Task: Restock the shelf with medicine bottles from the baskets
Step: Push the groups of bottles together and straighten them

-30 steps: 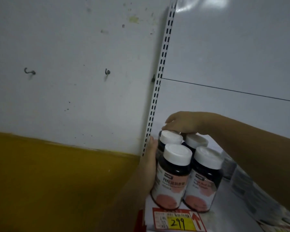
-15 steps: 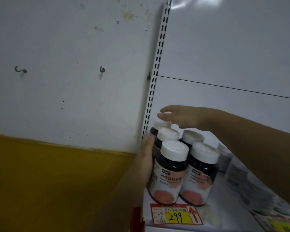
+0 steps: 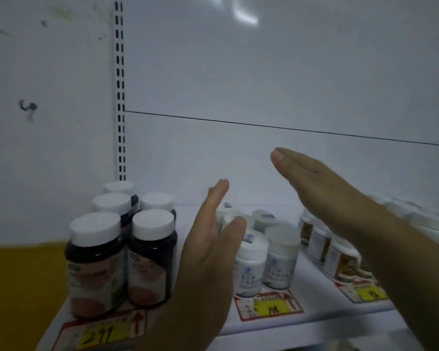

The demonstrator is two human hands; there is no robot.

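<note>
Several dark medicine bottles with white caps and pink labels [image 3: 150, 257] stand in a tight group at the left end of the white shelf [image 3: 314, 317]. My left hand [image 3: 208, 254] is flat and empty, just right of that group, in front of the white bottles [image 3: 279, 259]. Higher up and further right, my right hand [image 3: 322, 188] hovers above the shelf with fingers straight, holding nothing. Small bottles with brown labels [image 3: 337, 259] stand behind my right forearm. No basket is in view.
A slotted upright rail [image 3: 120, 97] runs down the back panel at the shelf's left end. Red and yellow price tags [image 3: 107, 333] sit along the shelf front. Left of the shelf is a white wall with a hook [image 3: 27, 106] and a yellow band below.
Both hands have let go of the dark bottles and moved right, away from them, now flat and empty. The view has swung right, showing more of the shelf.
</note>
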